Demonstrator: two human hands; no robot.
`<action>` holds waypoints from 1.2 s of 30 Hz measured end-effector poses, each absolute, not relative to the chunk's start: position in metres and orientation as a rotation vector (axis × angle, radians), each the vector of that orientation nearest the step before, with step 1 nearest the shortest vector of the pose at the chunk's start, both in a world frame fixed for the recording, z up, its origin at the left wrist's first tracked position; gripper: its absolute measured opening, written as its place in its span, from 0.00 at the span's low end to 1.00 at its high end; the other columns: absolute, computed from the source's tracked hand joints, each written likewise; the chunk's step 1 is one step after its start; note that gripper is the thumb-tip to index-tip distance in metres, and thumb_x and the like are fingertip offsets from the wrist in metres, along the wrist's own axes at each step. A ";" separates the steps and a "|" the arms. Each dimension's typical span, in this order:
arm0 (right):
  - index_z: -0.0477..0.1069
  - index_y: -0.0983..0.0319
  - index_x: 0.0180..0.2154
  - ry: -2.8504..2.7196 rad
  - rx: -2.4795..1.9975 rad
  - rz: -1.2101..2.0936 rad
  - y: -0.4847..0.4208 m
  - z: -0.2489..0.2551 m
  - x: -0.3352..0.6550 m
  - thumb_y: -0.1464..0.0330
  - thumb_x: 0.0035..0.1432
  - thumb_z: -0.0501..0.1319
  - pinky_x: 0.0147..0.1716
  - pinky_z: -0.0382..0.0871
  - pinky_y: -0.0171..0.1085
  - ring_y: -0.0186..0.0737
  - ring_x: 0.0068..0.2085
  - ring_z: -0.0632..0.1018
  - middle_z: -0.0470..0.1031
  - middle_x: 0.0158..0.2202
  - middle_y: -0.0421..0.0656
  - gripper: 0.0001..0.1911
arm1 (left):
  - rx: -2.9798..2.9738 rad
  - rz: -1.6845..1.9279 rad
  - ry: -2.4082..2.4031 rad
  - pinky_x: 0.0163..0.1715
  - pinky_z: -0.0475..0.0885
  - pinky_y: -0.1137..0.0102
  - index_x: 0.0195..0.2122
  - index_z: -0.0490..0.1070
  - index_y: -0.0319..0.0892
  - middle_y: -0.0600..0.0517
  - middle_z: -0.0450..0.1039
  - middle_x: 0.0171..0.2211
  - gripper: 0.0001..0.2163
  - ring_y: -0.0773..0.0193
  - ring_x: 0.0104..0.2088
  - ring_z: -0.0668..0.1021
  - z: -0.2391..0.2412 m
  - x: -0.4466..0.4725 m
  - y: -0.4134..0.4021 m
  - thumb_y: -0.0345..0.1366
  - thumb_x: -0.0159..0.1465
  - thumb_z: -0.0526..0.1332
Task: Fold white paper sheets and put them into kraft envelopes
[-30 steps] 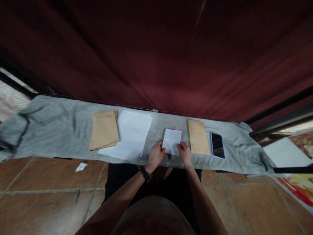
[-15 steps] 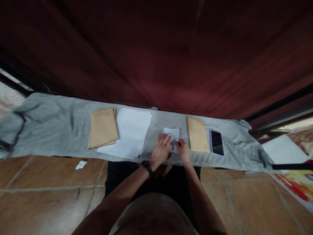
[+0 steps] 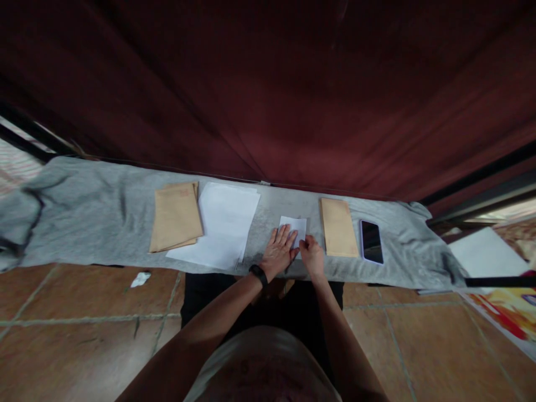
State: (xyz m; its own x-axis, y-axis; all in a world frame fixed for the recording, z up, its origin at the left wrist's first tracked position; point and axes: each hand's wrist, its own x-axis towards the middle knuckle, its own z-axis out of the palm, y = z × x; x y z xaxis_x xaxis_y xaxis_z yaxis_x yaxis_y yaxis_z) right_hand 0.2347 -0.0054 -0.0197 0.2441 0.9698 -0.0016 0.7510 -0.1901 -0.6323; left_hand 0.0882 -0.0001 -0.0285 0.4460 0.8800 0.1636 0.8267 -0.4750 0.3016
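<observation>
A small piece of white paper (image 3: 298,224), which looks folded, lies on the grey cloth in front of me. My left hand (image 3: 278,251) presses flat on its left part with the fingers spread; a dark band is on that wrist. At the paper's right edge, my right hand (image 3: 312,255) has its fingers curled in and pinched against the edge. Part of the sheet is hidden under both hands. To the left are larger white sheets (image 3: 228,223) in a loose stack, their left side partly under brown envelopes (image 3: 177,218).
More brown envelopes (image 3: 338,228) lie to the right, and a phone (image 3: 371,242) with a pale case is beyond them. Grey cloth (image 3: 96,212) covers the narrow surface. A dark red curtain (image 3: 268,111) rises behind it. A white scrap (image 3: 140,279) is on the tiled floor.
My left hand has shifted slightly and its fingers now lie more spread and flat on the paper. My right hand stays at the right edge. The view has moved a little.
</observation>
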 end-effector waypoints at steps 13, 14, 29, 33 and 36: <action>0.74 0.59 0.39 -1.554 -2.002 0.577 -0.001 -0.018 0.241 0.66 0.63 0.54 0.34 0.65 0.33 0.40 0.37 0.79 0.80 0.36 0.45 0.10 | 2.591 0.414 1.339 0.69 0.45 0.45 0.69 0.58 0.46 0.43 0.53 0.72 0.26 0.48 0.72 0.55 -0.024 0.076 -0.007 0.47 0.73 0.52; 0.75 0.59 0.38 -1.550 -1.997 0.580 -0.001 -0.018 0.242 0.66 0.63 0.55 0.35 0.65 0.33 0.40 0.37 0.79 0.81 0.36 0.45 0.10 | 2.595 0.411 1.325 0.69 0.45 0.45 0.69 0.59 0.47 0.44 0.54 0.72 0.25 0.48 0.72 0.55 -0.023 0.075 -0.007 0.47 0.73 0.52; 0.74 0.57 0.34 -1.391 -1.934 0.667 0.000 -0.020 0.241 0.66 0.60 0.55 0.34 0.64 0.34 0.41 0.35 0.78 0.79 0.31 0.43 0.09 | 2.652 0.364 1.198 0.70 0.46 0.48 0.68 0.61 0.53 0.48 0.54 0.72 0.23 0.51 0.72 0.55 -0.017 0.060 -0.037 0.48 0.72 0.53; 0.73 0.57 0.33 -1.312 -1.859 0.732 0.000 -0.023 0.244 0.64 0.58 0.57 0.36 0.66 0.35 0.42 0.36 0.77 0.78 0.31 0.42 0.07 | 2.671 0.363 1.178 0.70 0.48 0.49 0.68 0.61 0.50 0.48 0.56 0.71 0.24 0.52 0.72 0.55 -0.017 0.056 -0.046 0.48 0.72 0.54; 0.72 0.57 0.31 -1.241 -1.770 0.813 -0.001 -0.025 0.249 0.60 0.55 0.59 0.36 0.67 0.36 0.42 0.35 0.76 0.77 0.30 0.41 0.08 | 2.641 0.389 1.156 0.70 0.50 0.51 0.68 0.60 0.48 0.47 0.57 0.71 0.24 0.54 0.71 0.57 -0.016 0.048 -0.051 0.48 0.72 0.54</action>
